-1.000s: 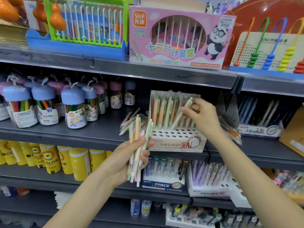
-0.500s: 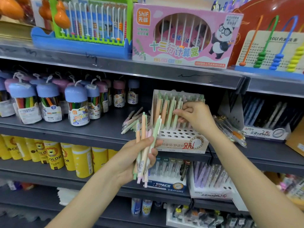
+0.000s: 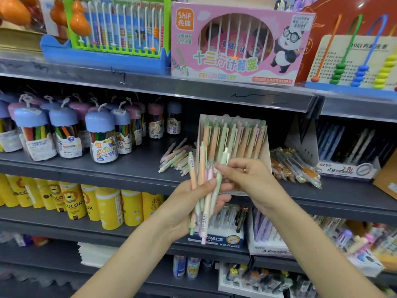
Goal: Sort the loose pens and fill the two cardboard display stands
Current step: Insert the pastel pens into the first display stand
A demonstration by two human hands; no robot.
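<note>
My left hand [image 3: 189, 203] grips a bundle of pastel pens [image 3: 203, 190], orange, green and pink, held upright in front of the middle shelf. My right hand [image 3: 247, 179] has come to the bundle and pinches a pale green pen [image 3: 221, 168] near its top. Behind them stands a white cardboard display stand [image 3: 265, 155] holding several orange and green pens upright. A heap of loose pastel pens [image 3: 176, 158] lies on the shelf just left of the stand. A second cardboard stand [image 3: 348, 168] with dark pens sits further right.
Blue- and pink-capped marker jars [image 3: 101, 136] fill the shelf's left part. Clear pens with gold tips [image 3: 294, 166] lie between the two stands. Yellow tubes [image 3: 109, 207] and more pen boxes [image 3: 217, 237] sit on the shelf below. Abacus toys [image 3: 236, 44] stand above.
My right hand has left the display stand, where it was setting a pen, and moved down-left to the bundle in my left hand, taking hold of a green pen.
</note>
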